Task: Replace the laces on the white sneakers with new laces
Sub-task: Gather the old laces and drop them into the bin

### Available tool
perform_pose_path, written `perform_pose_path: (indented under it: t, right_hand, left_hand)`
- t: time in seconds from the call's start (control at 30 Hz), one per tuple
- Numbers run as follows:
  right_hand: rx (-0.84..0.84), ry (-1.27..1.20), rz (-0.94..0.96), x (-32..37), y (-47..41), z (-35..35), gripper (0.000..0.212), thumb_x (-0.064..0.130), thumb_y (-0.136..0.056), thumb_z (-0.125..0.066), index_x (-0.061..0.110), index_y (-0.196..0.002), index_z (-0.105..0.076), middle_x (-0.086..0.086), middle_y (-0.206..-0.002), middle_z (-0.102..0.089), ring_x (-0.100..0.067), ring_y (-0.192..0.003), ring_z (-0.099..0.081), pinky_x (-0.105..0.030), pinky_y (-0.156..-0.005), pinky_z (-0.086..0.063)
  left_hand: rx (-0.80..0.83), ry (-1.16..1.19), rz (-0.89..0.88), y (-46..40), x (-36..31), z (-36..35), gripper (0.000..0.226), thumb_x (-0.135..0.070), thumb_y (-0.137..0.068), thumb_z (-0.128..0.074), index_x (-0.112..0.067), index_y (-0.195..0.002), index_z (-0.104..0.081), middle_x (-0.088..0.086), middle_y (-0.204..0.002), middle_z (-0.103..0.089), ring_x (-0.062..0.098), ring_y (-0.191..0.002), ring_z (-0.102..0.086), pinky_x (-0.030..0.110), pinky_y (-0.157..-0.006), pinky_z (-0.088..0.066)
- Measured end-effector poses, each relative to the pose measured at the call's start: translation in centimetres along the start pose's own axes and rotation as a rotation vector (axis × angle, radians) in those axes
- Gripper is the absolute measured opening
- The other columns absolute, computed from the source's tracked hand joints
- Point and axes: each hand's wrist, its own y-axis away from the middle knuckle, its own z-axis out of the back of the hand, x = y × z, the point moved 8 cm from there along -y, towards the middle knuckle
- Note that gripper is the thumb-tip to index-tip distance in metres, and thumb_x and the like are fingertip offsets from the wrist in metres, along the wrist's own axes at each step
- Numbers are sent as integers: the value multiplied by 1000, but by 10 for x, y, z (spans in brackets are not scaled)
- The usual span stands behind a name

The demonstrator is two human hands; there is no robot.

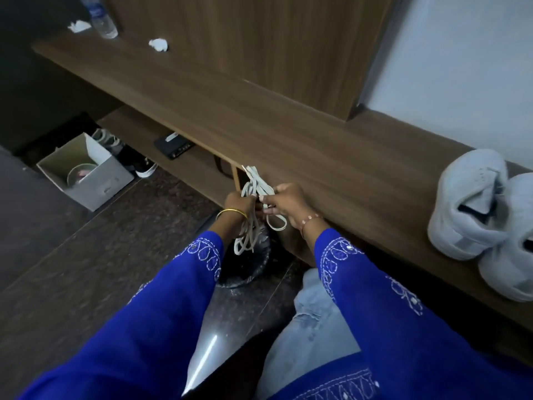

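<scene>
Head view showed both hands at frame centre, the left hand (238, 203) and right hand (284, 204) pinching a bundle of white laces (253, 192) above a dark bin (245, 267); the sneakers (484, 220) sat far right on the shelf (317, 134). Gathering every loop before letting go seemed wise.
</scene>
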Motion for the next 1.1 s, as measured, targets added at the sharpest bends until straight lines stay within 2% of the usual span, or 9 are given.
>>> perform_pose_path:
  t: [0.1,0.37,0.43,0.6,0.7,0.8,0.9,1.0,1.1]
  right_hand:
    - [29,-2,-53,-21,-17,-21,18,-9,-83,-61,4,-73,-53,-6,-73,-56,-14,-62,-55,-17,-47,-52]
    - [116,-3,-255,-86,-70,-58,13,-9,-88,-54,2,-80,-57,-5,-71,-52,-5,-46,-56,-14,-42,-48]
    - [122,-27,-298,-102,-80,-64,10,-9,-88,-53,-4,-94,-58,-5,-72,-52,-9,-51,-56,-15,-42,-50]
    - [149,61,-419,-152,-111,-73,24,-4,-90,-53,12,-72,-49,-4,-70,-50,-12,-58,-52,-14,-41,-47]
    - [166,175,-490,-190,-131,-75,31,-8,-89,-49,13,-68,-45,-4,-68,-48,-11,-60,-47,-19,-43,-48]
    - [192,324,-521,-221,-142,-76,26,-10,-87,-45,7,-69,-50,-9,-69,-50,-15,-63,-50,-29,-58,-49]
    - [261,538,-444,-232,-149,-82,21,-6,-87,-45,-12,-103,-58,-20,-94,-60,-26,-88,-56,-42,-80,-51]
    - [303,634,-396,-233,-149,-87,15,-6,-86,-46,-13,-90,-59,-13,-79,-53,-18,-75,-46,-17,-52,-38]
    - [292,655,-333,-223,-153,-92,22,-10,-83,-47,-22,-98,-58,-20,-87,-61,-18,-81,-46,-22,-54,-32]
  left_hand:
    - [-38,-47,56,-29,27,19,22,-12,-84,-56,2,-100,-62,23,-94,-65,36,-87,-65,54,-78,-54]
    - [-99,-201,189,-78,79,40,29,-8,-89,-53,9,-112,-59,28,-114,-61,39,-104,-60,46,-91,-49]
    - [-109,-235,246,-85,87,43,28,-6,-90,-52,10,-112,-58,25,-112,-62,35,-99,-61,36,-84,-51]
    - [-109,-206,346,-114,125,41,26,0,-90,-47,11,-111,-56,12,-71,-53,16,-49,-51,13,-33,-37]
    - [-82,-204,451,-135,164,39,17,-7,-91,-49,4,-94,-61,10,-84,-53,20,-67,-51,17,-43,-41]
    - [-90,-98,558,-150,209,43,19,-4,-90,-49,-5,-71,-53,9,-70,-51,22,-75,-52,24,-61,-48]
    - [-51,-202,578,-152,226,48,24,-10,-92,-47,8,-101,-60,16,-80,-55,24,-85,-55,35,-79,-47]
    - [-69,-490,535,-153,222,64,37,-12,-98,-37,6,-127,-50,23,-124,-56,31,-117,-53,30,-95,-37]
    - [-10,-580,465,-150,198,60,37,-10,-99,-32,3,-129,-49,19,-136,-49,30,-128,-43,27,-100,-31]
